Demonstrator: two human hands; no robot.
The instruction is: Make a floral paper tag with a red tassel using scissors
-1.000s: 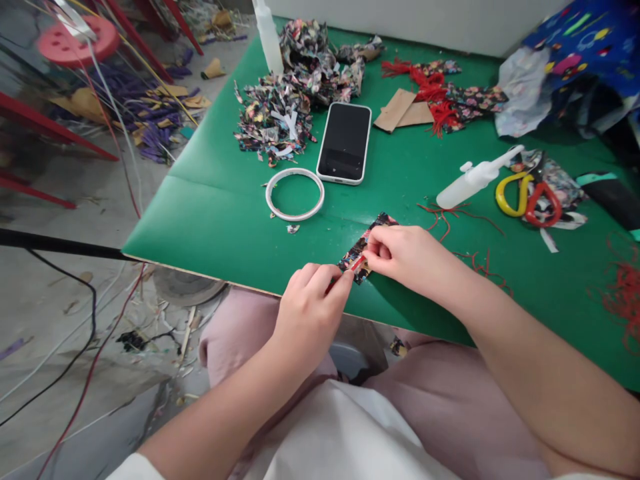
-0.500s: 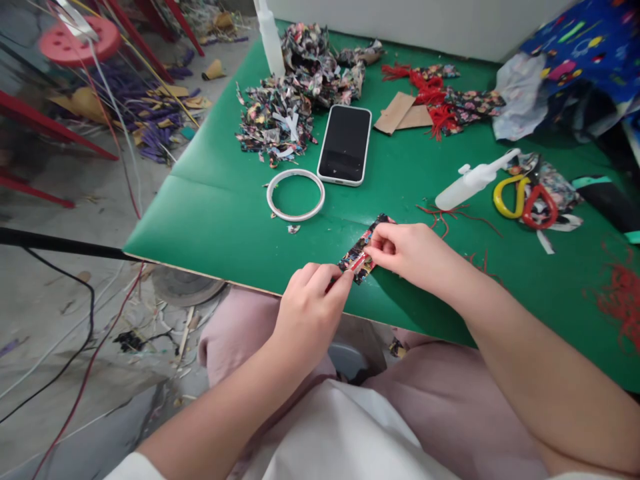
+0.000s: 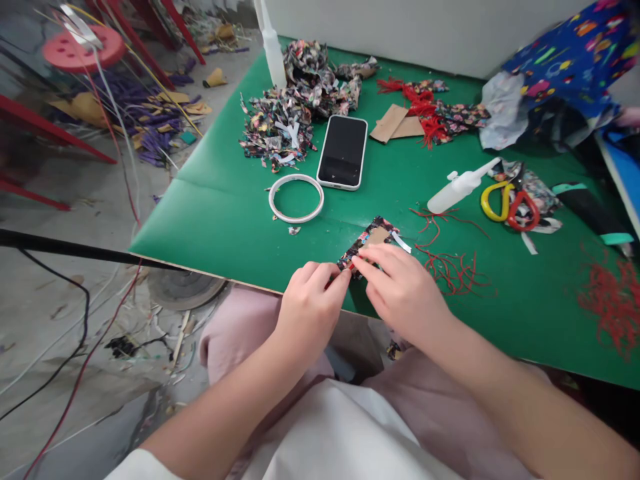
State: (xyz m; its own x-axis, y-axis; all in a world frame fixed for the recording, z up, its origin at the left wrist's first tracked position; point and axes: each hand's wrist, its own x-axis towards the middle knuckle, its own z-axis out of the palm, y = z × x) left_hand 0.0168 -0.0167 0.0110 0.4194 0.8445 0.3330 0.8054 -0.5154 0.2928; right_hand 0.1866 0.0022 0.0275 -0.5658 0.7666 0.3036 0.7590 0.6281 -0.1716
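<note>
A small dark floral fabric strip (image 3: 371,229) lies slantwise near the table's front edge, with a tan cardboard-like patch (image 3: 379,235) on its upper side. My left hand (image 3: 311,293) pinches its lower left end between thumb and fingers. Bent over the strip, my right hand (image 3: 407,283) presses its fingertips together close to the left thumb. A bit of red shows between the fingertips of both hands; its shape is mostly hidden. A thin white strip (image 3: 402,242) sticks out just above the right hand's knuckles.
Around the work on the green table (image 3: 220,227) are a white ring (image 3: 321,200), a phone (image 3: 343,152), floral scraps (image 3: 280,127), a squeeze bottle (image 3: 457,191), scissors (image 3: 523,210), red threads (image 3: 453,272) and a black-and-teal tool (image 3: 590,210). Another bottle (image 3: 273,57) stands at the back.
My right hand has shifted down the strip towards my left hand. The red-and-white band along the strip no longer shows; the tan patch and loose white strip now do.
</note>
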